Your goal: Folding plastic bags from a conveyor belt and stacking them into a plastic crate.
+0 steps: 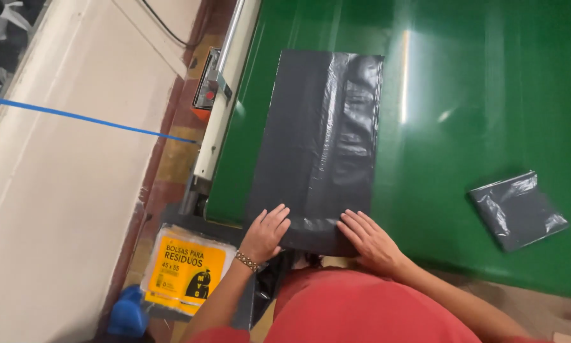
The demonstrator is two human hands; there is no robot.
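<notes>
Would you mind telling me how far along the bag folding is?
Done: one folded dark grey plastic bag lies to the right on the glossy green table. In hand: left hand and right hand press the near edge of a long flat dark grey plastic bag. Left: this bag is not yet folded.

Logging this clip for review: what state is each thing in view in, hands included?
Long black bag: spread flat on the green table, near end folded over.
Left hand: open, palm down on the bag's near edge.
Right hand: open, fingers flat on the fold.
Small black bag: folded into a square, lying apart at the right.
Yellow-labelled packet: lying flat below the table's edge.
</notes>
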